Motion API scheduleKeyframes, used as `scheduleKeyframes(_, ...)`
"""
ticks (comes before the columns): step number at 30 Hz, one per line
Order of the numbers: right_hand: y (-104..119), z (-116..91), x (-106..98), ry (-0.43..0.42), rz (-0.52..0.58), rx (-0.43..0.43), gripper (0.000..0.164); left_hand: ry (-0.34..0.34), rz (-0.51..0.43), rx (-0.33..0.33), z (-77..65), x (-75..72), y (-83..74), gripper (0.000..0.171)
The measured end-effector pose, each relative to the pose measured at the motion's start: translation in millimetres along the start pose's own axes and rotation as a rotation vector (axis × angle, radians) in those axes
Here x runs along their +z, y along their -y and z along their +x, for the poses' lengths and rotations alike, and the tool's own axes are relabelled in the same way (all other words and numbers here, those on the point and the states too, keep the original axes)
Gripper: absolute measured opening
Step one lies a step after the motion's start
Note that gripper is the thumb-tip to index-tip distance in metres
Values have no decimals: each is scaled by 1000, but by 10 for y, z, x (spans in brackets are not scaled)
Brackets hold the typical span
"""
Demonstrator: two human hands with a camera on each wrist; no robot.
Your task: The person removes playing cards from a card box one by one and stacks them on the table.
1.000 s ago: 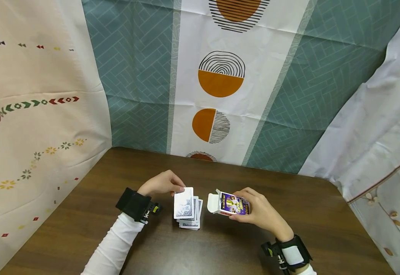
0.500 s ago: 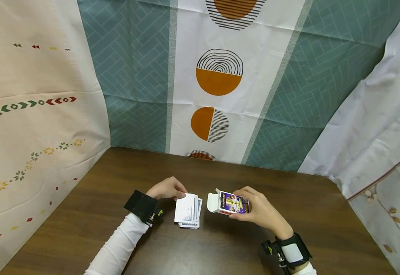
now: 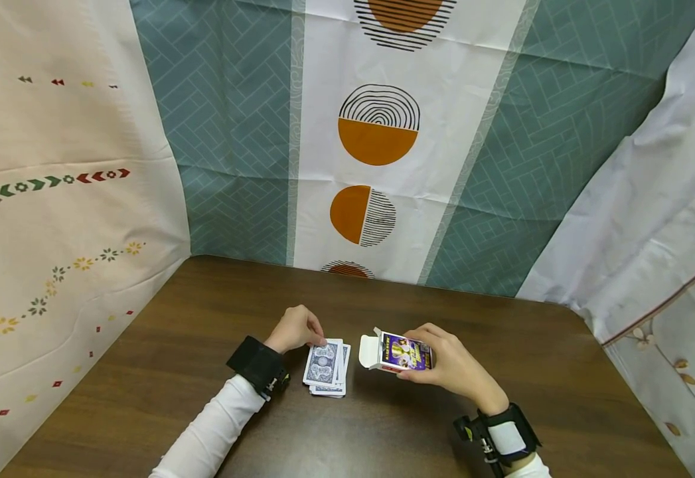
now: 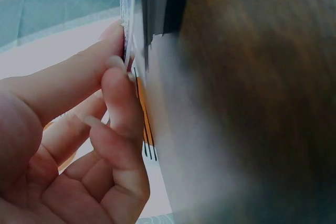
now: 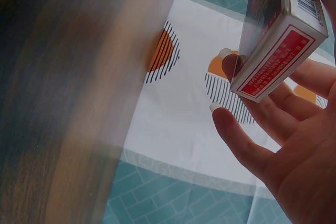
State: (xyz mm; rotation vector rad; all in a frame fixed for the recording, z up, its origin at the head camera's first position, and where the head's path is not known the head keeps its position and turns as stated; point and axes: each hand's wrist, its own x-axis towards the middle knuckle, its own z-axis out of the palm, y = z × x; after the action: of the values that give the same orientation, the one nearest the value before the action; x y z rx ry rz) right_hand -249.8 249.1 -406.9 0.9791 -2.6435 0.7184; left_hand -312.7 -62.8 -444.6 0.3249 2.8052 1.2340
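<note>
Blue-and-white patterned playing cards (image 3: pixel 323 364) lie in a slightly uneven pile on the table, backs up. My left hand (image 3: pixel 297 329) pinches the upper corner of the top of the pile between thumb and fingers. In the left wrist view the card edges (image 4: pixel 126 11) stand thin and upright at the fingertips. To the right, my right hand (image 3: pixel 445 364) grips a purple card box (image 3: pixel 405 352) by its far end, its opened white flap (image 3: pixel 369 352) facing the cards. The right wrist view has the red-and-white end of the box (image 5: pixel 278 61), with fingers curled round it.
The brown wooden table (image 3: pixel 335 438) stretches round both hands. Behind it hangs a teal and white cloth (image 3: pixel 239 199) with orange circles. A cream patterned cloth (image 3: pixel 72 232) hangs at the left and a white one (image 3: pixel 634 219) at the right.
My left hand has moved slightly right and down with the pinched top of the pile, which now lies lower over the other cards. The right hand and box hold nearly still.
</note>
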Motion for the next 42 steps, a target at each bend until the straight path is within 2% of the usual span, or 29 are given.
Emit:
scheduleKeyframes(13, -1, 3, -1, 9, 4, 9, 57, -2, 30, -18, 1, 4, 12, 16)
scheduleKeyframes(20, -9, -2, 22, 4, 7, 3, 57, 17, 15, 28, -7, -27, -20, 17)
scheduleKeyframes(22, -12, -1, 24, 2, 6, 0, 56, 71, -42, 65, -37, -56, -97, 13)
scheduleKeyframes(26, -17, 4, 26, 2, 3, -8, 56, 262, -214, 158, -156, -94, -409, 11)
scheduleKeyframes(27, -17, 5, 26, 0, 2, -11, 56, 303, -242, 171, -190, -85, -498, 13)
scheduleKeyframes(29, -11, 12, 24, -6, 4, -21, 57, 341, -254, 188, -252, -45, -647, 15)
scheduleKeyframes(32, 13, 16, 29, -20, 6, -40, 57, 316, -222, 164, -319, 56, -762, 16)
scheduleKeyframes(37, 84, 7, 46, -37, -3, -70, 57, 259, -224, 72, -372, 191, -780, 20)
scheduleKeyframes(42, 150, 26, 38, -44, -4, -96, 57, 256, -273, 64, -381, 209, -775, 16)
